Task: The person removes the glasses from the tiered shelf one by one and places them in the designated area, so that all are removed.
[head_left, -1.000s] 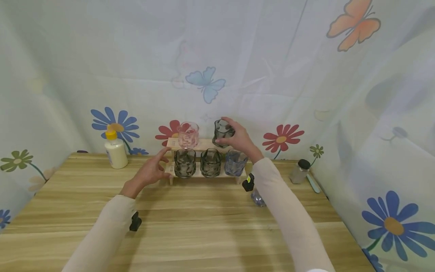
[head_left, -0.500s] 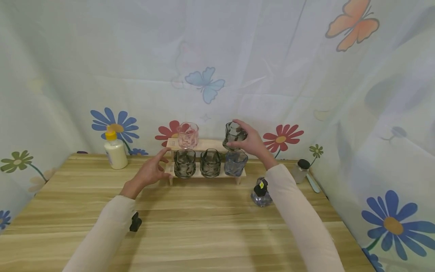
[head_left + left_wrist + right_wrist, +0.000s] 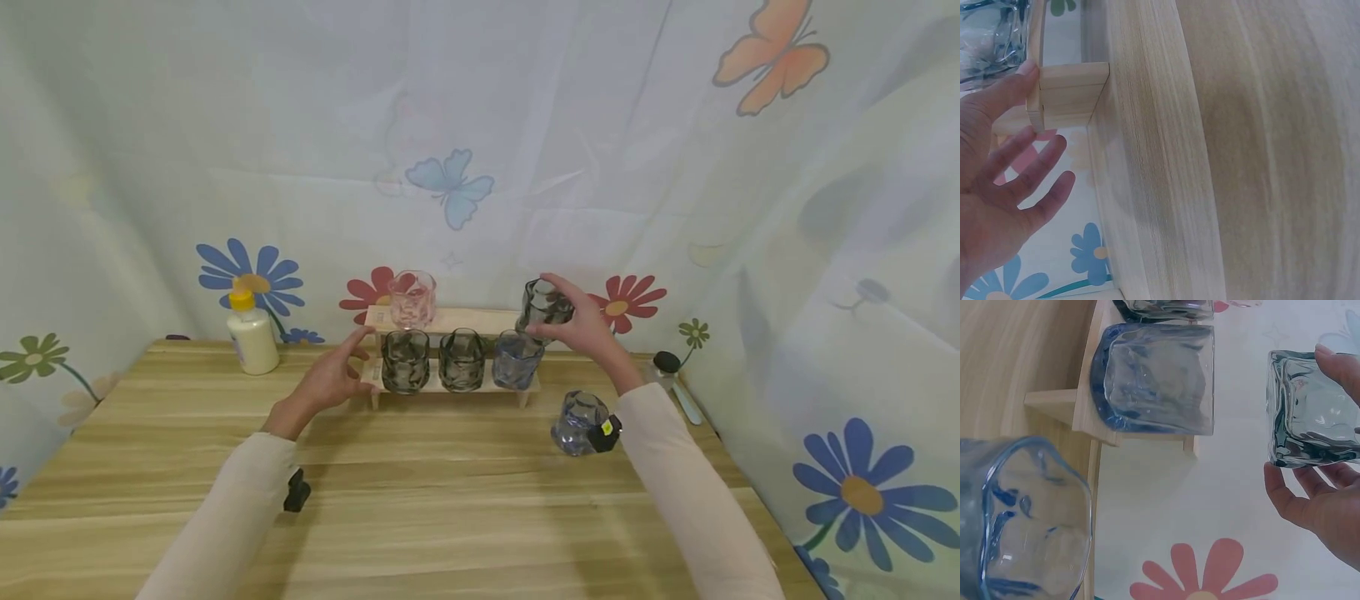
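Observation:
A two-tier wooden stand (image 3: 480,319) holds faceted glass cups: a pink glass (image 3: 412,302) on top, with two smoky grey glasses, a left one (image 3: 406,363) and a middle one (image 3: 461,363), and a bluish glass (image 3: 516,363) below. My right hand (image 3: 585,325) grips another smoky grey glass (image 3: 1316,409) between thumb and fingers, at the upper tier's right end and apart from it in the right wrist view. At the stand's left end, my left hand (image 3: 333,377) touches the wood with thumb and forefinger; its other fingers (image 3: 1044,162) extend loosely.
A bluish glass (image 3: 576,423) stands on the table (image 3: 450,517) at the right, partly behind the right wrist's black device. A yellow-capped bottle (image 3: 253,340) is at the back left. Back right are a black-lidded jar (image 3: 664,367) and a pale blue utensil (image 3: 686,404). Patterned curtains surround the table.
My right hand has carried the smoky grey glass rightward, from above the upper tier's right part to its right end. The left hand stays at the stand.

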Demonstrator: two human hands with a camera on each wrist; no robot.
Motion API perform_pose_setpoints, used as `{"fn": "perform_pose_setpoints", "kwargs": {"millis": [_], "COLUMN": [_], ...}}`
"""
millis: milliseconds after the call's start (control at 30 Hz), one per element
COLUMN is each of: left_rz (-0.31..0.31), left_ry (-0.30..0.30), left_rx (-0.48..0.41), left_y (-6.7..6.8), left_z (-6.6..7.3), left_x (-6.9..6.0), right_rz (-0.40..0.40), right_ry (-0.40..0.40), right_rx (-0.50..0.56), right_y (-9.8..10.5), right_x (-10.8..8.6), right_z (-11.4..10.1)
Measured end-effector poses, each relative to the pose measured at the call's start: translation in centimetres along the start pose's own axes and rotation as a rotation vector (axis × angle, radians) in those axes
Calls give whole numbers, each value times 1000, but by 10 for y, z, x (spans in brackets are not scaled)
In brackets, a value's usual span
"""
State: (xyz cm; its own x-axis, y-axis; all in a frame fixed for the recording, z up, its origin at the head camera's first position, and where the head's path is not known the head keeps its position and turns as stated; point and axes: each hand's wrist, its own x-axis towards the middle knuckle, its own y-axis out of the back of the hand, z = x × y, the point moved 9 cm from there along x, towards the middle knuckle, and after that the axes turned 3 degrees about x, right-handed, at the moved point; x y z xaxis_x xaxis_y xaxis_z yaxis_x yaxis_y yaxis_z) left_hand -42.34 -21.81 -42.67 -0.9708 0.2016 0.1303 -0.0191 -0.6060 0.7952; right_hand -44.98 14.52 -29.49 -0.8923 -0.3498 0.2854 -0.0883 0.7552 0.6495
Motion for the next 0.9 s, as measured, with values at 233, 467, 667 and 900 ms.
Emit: {"fn": "perform_pose_setpoints", "kwargs": {"millis": [233,467,667,900], "left_rz": [-3,6,-2,4], "left_ry": [1,-6,0,-5], "left_rx": [-9,-2,-5,-4], "left_y": [-1,0,-1,0], "left_z": [-1,0,1,-1], "left_x": [-1,-1,-1,0], "right_rz": [17,45,58,87], "right_ry": [16,26,-2,-20], "right_rx": [13,-1,21,11], "right_y": [12,25,34,44], "right_x": [-17,-33,-48,-62], "right_z": [7,18,30,42]}}
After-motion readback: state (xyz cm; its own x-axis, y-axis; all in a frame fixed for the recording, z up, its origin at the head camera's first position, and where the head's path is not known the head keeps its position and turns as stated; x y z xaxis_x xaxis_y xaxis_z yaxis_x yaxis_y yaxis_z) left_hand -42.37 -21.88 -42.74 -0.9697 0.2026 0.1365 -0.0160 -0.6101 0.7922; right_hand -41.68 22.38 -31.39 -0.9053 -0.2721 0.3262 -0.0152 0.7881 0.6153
